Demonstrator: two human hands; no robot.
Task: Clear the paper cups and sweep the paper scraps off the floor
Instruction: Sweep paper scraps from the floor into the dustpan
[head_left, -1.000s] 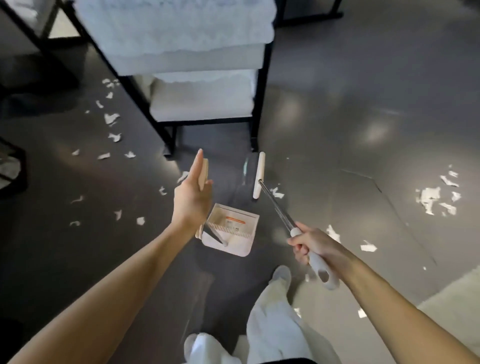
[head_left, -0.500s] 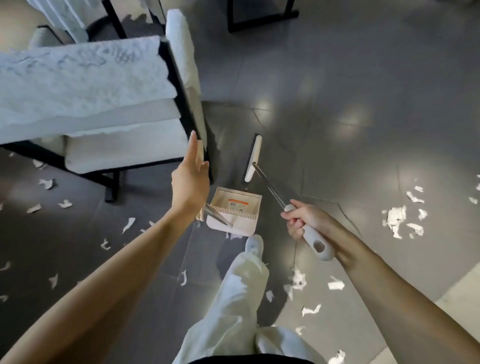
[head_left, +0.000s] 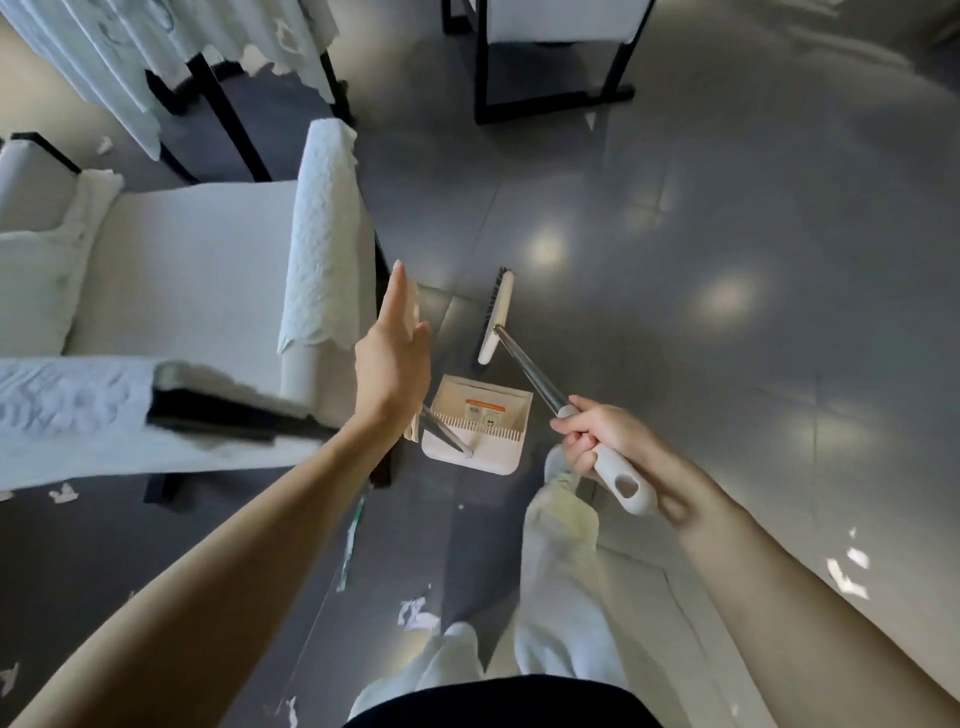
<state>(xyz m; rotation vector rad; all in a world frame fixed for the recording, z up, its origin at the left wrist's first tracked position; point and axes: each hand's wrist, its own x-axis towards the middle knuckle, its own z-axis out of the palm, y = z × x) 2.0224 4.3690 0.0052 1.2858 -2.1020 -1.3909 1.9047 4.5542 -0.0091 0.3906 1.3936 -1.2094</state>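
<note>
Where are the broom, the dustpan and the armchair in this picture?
broom (head_left: 497, 312), head view, on its white brush head.
dustpan (head_left: 493, 456), head view, on its pale flat lip.
armchair (head_left: 197, 270), head view, on its seat cushion.

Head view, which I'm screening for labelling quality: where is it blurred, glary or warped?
In the head view, motion blur smears the near armrest at lower left; lights glare as soft patches on the glossy floor; the broom and dustpan are fairly sharp; the wide lens slants the far chair frame.
</note>
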